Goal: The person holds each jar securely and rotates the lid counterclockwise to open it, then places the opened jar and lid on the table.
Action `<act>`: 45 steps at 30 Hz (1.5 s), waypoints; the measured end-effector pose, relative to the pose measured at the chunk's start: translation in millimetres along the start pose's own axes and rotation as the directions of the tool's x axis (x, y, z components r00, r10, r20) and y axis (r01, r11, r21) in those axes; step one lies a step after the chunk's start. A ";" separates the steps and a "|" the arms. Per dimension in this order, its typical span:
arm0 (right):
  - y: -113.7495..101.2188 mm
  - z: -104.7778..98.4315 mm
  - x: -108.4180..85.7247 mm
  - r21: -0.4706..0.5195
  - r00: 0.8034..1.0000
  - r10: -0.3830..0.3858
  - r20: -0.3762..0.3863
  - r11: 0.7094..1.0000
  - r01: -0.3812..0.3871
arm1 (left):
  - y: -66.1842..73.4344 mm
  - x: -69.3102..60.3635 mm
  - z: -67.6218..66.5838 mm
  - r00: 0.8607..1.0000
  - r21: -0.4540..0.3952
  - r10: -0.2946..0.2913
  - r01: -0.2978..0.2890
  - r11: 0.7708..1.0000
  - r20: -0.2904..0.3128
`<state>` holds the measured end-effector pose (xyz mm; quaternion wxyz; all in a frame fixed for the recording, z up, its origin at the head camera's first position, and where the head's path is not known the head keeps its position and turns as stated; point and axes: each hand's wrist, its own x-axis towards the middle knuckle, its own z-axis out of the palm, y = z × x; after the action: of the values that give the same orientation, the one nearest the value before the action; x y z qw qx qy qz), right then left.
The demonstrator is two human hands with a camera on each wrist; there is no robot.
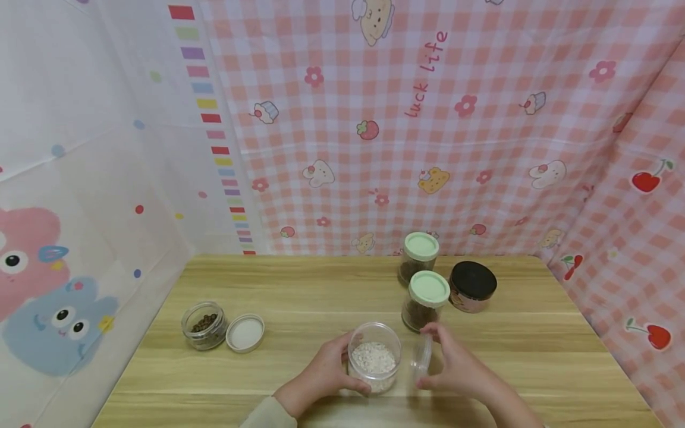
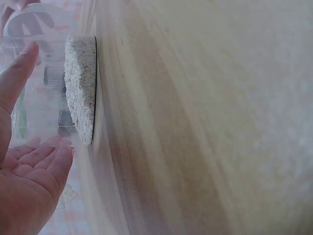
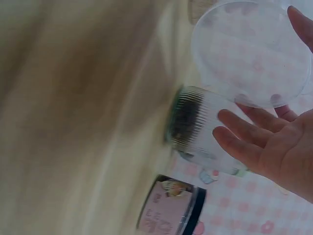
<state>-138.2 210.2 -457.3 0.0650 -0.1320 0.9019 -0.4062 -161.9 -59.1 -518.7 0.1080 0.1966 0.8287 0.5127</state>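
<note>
Left hand (image 1: 323,370) gripping clear jar (image 1: 374,362), well off back edge of table (image 1: 321,297); right hand (image 1: 456,370) pinching clear lid (image 1: 422,356).

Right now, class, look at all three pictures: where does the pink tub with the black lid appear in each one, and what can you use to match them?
Head: the pink tub, right of the green-lidded jars.
Left wrist: not visible.
Right wrist: the tub at the bottom, past centre.
Shared landmark: the pink checked cloth.

The held jar (image 1: 374,358) and clear lid (image 1: 423,355) look like glossy plastic, the tabletop (image 1: 310,297) smooth wood.
</note>
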 end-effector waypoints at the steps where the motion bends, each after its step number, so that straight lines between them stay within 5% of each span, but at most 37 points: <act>1: 2.7 1.2 -0.2 -0.002 1.000 -0.003 -0.002 1.000 0.003 | -0.2 0.1 0.1 1.000 -0.005 0.002 -0.002 1.000 0.001; 6: 13.5 6.0 0.1 0.019 0.999 -0.054 -0.006 0.998 0.054 | -0.8 0.4 0.3 1.000 -0.007 0.007 -0.007 1.000 0.002; 13: 19.0 9.1 -0.3 0.029 1.000 -0.021 0.023 0.999 0.020 | -0.4 0.4 -0.3 1.000 0.024 -0.010 0.010 1.000 0.000; 26: 14.2 7.8 -1.4 -0.179 0.996 0.066 0.062 0.982 -0.054 | 0.5 -0.6 -1.2 1.000 0.032 -0.002 0.002 0.999 0.002; 34: 13.8 16.1 -0.9 -0.388 0.996 -0.002 0.087 0.921 0.036 | 0.8 -0.5 -1.7 1.000 0.022 -0.004 0.004 1.000 0.008; 45: 18.5 19.7 6.1 -0.416 0.978 0.059 0.201 0.909 0.031 | 0.5 0.3 -1.3 1.000 0.009 -0.004 0.004 1.000 0.012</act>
<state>-143.0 206.1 -484.3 0.1328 -0.1785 0.9567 -0.1875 -162.6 -59.9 -517.7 0.1133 0.1984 0.8307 0.5076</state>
